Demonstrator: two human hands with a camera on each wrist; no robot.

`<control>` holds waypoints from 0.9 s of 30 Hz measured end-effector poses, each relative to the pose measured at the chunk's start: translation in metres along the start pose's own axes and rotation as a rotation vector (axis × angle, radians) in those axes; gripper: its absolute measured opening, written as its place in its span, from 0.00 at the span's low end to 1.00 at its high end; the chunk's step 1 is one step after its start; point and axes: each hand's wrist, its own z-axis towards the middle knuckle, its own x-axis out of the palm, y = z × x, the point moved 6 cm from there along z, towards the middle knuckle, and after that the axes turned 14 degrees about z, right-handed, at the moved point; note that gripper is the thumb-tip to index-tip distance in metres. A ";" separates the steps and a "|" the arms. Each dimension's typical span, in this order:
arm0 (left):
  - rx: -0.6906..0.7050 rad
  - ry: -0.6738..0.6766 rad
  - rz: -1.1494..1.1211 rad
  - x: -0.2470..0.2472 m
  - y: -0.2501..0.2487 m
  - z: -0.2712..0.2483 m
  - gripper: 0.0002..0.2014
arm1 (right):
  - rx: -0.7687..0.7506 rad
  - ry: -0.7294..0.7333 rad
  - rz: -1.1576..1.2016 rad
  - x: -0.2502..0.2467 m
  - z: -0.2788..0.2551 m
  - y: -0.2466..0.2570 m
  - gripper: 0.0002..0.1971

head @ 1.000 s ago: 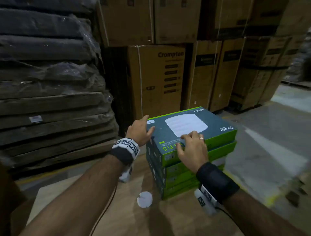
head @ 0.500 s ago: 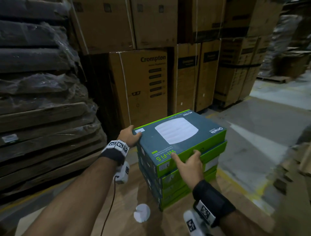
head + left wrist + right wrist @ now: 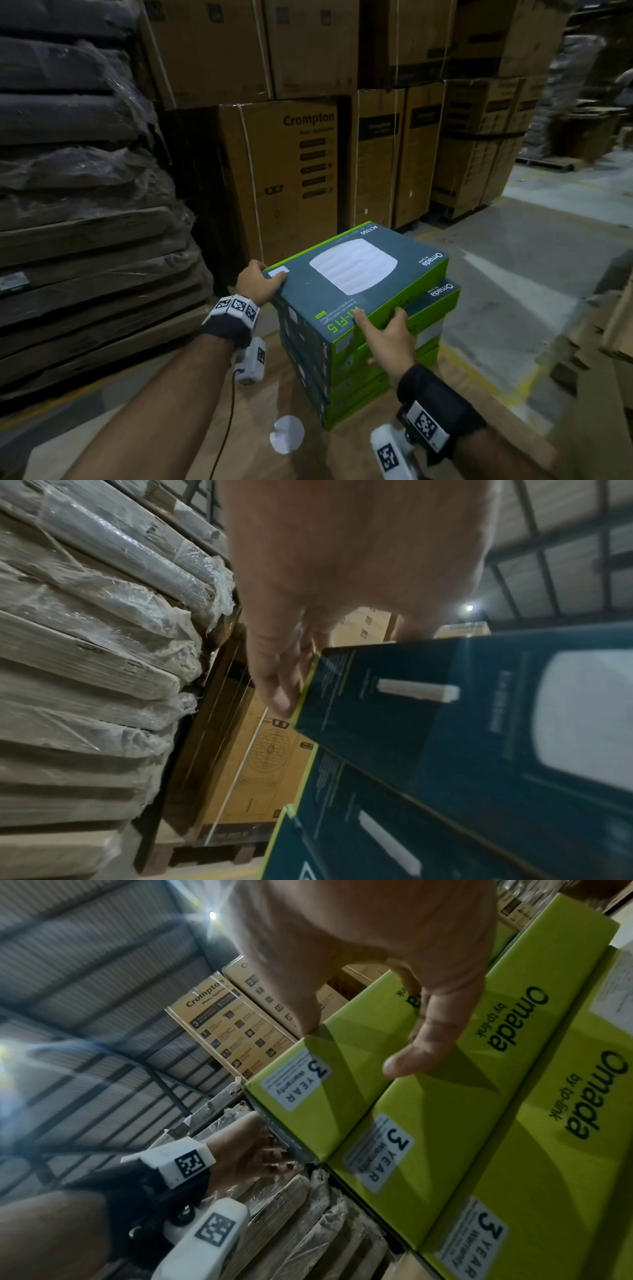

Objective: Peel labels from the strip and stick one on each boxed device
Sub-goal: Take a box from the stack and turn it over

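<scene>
Both my hands clamped on top device box (image 3: 356, 277) of the stack (image 3: 370, 370) on the wooden table (image 3: 253, 404): left hand (image 3: 257, 281) curled round far-left corner, right hand (image 3: 388, 337) gripping the near green edge.

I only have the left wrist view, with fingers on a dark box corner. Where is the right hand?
Observer: The right hand holds the top box at its near green edge, fingers over the side.
Operator: Anything on that green side?
Observer: A "3 YEAR warranty" sticker near its corner.
Operator: Is the label strip anywhere?
Observer: I see no strip. A white round disc lies on the wooden surface beside the stack.
</scene>
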 end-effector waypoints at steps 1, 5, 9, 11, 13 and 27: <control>-0.005 -0.004 -0.022 0.000 0.003 -0.002 0.26 | 0.005 0.001 0.002 0.000 -0.001 -0.001 0.54; 0.009 -0.034 -0.081 0.000 0.015 -0.011 0.25 | 0.058 0.013 0.023 0.001 0.000 -0.005 0.50; 0.007 -0.071 -0.102 -0.003 0.018 -0.024 0.22 | 0.096 0.028 0.074 0.003 -0.003 -0.007 0.50; 0.012 -0.082 -0.125 -0.002 0.019 -0.031 0.20 | 0.085 0.015 0.098 0.003 -0.007 -0.005 0.55; 0.041 -0.086 -0.153 0.000 0.020 -0.036 0.19 | 0.059 0.015 0.129 0.000 -0.006 -0.005 0.55; 0.174 -0.226 -0.149 -0.002 0.020 -0.073 0.16 | 0.146 0.128 0.365 -0.005 -0.021 0.010 0.51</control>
